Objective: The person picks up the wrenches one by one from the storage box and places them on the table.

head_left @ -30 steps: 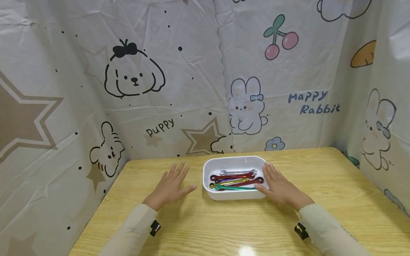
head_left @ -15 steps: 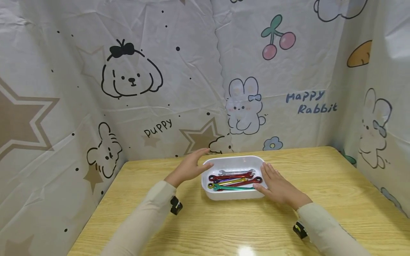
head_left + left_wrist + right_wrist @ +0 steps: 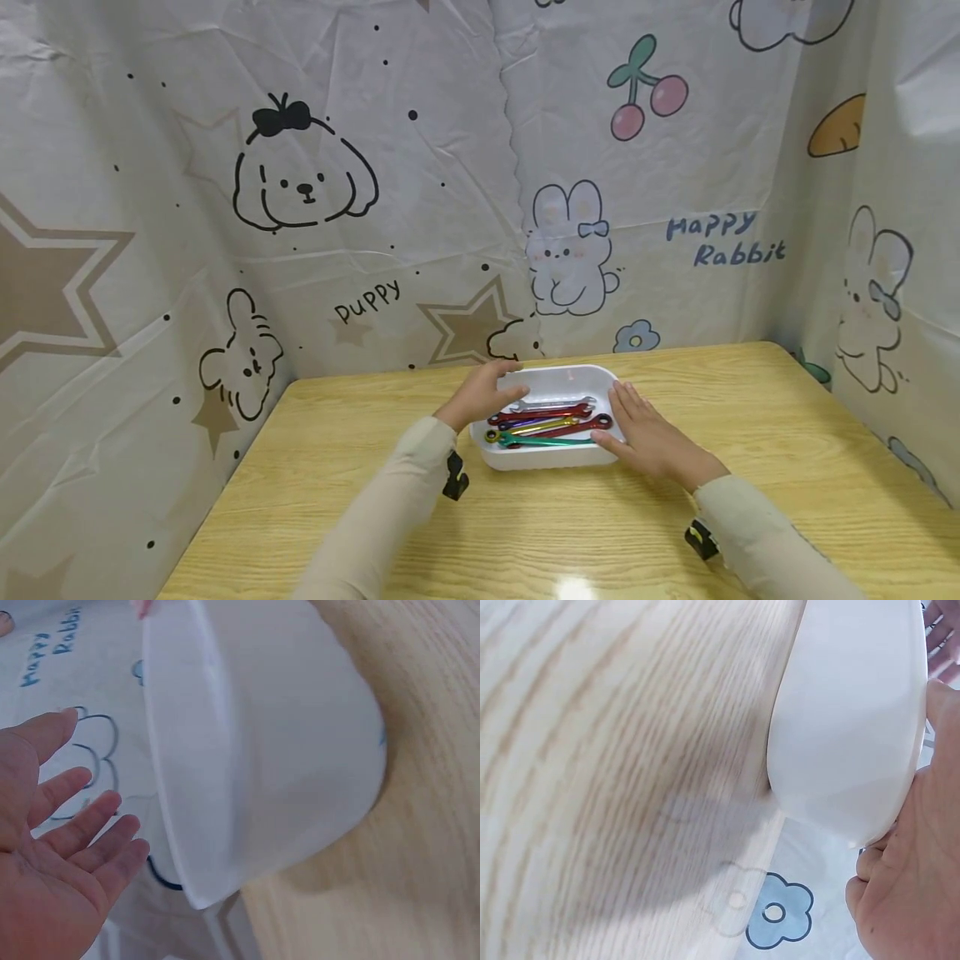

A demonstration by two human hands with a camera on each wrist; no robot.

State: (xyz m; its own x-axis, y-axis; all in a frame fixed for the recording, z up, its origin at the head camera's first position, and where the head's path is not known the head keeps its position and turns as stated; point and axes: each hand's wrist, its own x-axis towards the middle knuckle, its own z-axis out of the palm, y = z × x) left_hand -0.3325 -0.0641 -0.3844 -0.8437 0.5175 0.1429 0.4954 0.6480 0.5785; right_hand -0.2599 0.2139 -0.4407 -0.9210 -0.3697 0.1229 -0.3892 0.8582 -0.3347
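A white plastic box (image 3: 555, 459) sits on the table, holding several combination wrenches: a silver wrench (image 3: 553, 406), red ones, a gold wrench (image 3: 542, 428), a purple one and a green wrench (image 3: 542, 441). Over the box's left end hovers my left hand (image 3: 482, 395), thumb and fingers spread and holding nothing; the left wrist view shows its palm (image 3: 52, 877) beside the rim. My right hand (image 3: 651, 436) rests against the right end, fingers straight along the rim and thumb over the front corner. From the right wrist, its fingertips meet the box rim.
The box stands near the back of a wood-grain table (image 3: 570, 533). A cartoon-printed cloth (image 3: 450, 167) hangs behind and along both sides. A black strap device sits on each wrist.
My left hand has moved right, from the table beside the box to above its left end, turning onto its side. My right hand stays at the right rim.
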